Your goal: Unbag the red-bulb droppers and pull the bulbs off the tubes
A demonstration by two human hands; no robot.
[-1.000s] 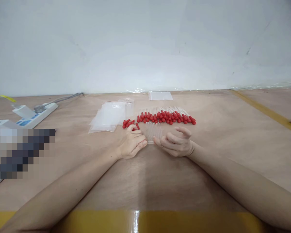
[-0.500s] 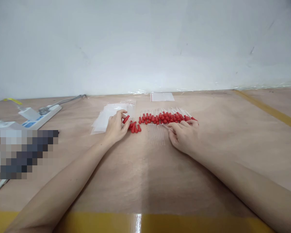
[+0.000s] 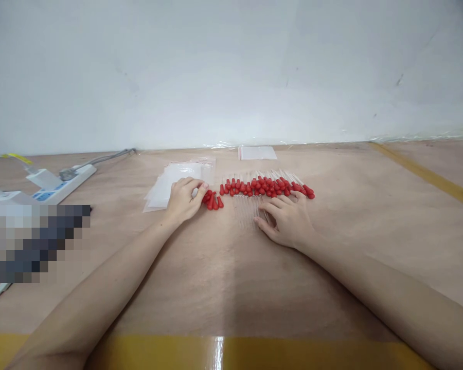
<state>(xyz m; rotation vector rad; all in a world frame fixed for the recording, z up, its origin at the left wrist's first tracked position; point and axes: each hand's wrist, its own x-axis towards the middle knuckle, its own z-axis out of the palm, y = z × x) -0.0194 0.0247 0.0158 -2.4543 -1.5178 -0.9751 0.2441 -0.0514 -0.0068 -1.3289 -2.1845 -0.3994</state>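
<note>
My left hand (image 3: 185, 199) has its thumb and fingertips pinched together beside a small pile of loose red rubber bulbs (image 3: 215, 204). What the pinch holds, if anything, is hidden. My right hand (image 3: 287, 218) lies low over the table, thumb and index finger apart, at the right end of a row of thin clear tubes (image 3: 245, 210). Its fingers cover part of that row. Just beyond the tubes lies a long heap of droppers with red bulbs (image 3: 270, 186), their clear stems pointing toward the wall.
Clear plastic bags (image 3: 158, 186) lie stacked behind my left hand. Another flat bag (image 3: 257, 153) rests near the wall. At the left are a white power strip (image 3: 67, 185) with plugs and cables, and a blurred-out dark object (image 3: 42, 246). Yellow tape (image 3: 170, 352) runs along the front edge.
The red bulb that showed in my left fingers is out of sight, and those fingers have closed together. My right hand has let go of a clear tube and spread its thumb and index finger.
</note>
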